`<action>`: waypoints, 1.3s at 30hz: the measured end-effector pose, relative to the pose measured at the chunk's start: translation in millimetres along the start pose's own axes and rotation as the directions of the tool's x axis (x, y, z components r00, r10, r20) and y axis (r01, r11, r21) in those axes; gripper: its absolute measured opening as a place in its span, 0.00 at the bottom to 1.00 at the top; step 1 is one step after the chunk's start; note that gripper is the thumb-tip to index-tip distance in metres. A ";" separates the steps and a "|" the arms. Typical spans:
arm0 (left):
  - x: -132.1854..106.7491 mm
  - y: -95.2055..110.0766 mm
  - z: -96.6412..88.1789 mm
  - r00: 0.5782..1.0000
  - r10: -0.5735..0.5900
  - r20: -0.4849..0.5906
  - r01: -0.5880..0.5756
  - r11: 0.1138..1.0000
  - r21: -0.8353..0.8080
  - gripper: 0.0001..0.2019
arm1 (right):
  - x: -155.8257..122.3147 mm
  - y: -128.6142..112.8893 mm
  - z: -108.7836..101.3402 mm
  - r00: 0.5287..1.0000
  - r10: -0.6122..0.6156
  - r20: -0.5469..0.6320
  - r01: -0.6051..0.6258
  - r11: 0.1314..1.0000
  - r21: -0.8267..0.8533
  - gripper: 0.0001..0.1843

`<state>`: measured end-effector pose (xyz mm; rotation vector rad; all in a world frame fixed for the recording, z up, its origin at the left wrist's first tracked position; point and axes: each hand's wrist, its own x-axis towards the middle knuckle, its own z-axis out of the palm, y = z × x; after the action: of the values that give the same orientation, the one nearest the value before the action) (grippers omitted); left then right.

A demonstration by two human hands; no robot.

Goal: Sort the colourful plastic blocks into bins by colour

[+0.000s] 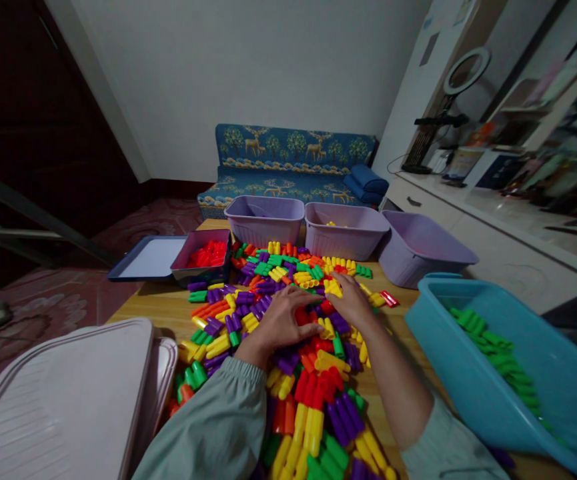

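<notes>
Here's the wooden table [168,307], and across it sprawls a loose heap of plastic pieces [313,393], joined tubes in red, yellow, green and purple. They look light and stiff, hard to break, and the glossy ones may well slide; a tangled heap like this probably shifts under any push. The teal bin [468,373] stands on the right, green pieces [493,347] lying inside.

Now the arms: both stretch forward over the heap, sleeves back from the wrists, the left angled inward, the right slanting up and in. The left hand [291,317] is palm down, fingers bent, thumb and index spread apart, no piece visibly clasped. The right hand [351,300] faces it, fingers curled at a yellow piece [333,288] mid-heap; whether it's pinched, I can't tell.

And that single piece? Best taken across its rounded sides, thumb against fingertips, the grooves between tubes likely giving some purchase; a light squeeze should do.
</notes>
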<state>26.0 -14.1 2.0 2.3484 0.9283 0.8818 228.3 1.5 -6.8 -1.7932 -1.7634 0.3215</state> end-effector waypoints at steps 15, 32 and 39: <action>2.5 -28.8 13.4 0.910 -0.221 -0.351 0.259 0.964 0.066 0.12 | -13.8 -8.9 -6.8 0.995 0.051 0.089 -0.035 0.984 -0.172 0.20; 13.1 -12.7 12.7 0.989 -0.149 -0.001 0.138 0.911 0.389 0.30 | -14.7 -17.3 -7.0 0.996 0.077 -0.053 -0.076 0.997 0.015 0.23; 14.1 -16.1 15.2 0.991 -0.130 -0.039 0.136 0.935 0.327 0.23 | -12.3 -21.6 -3.8 0.919 0.352 0.174 -0.316 0.398 0.861 0.16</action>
<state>37.8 4.1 -12.8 2.5166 1.3132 0.7388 211.6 -12.5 5.5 -1.2765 -0.8240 1.1395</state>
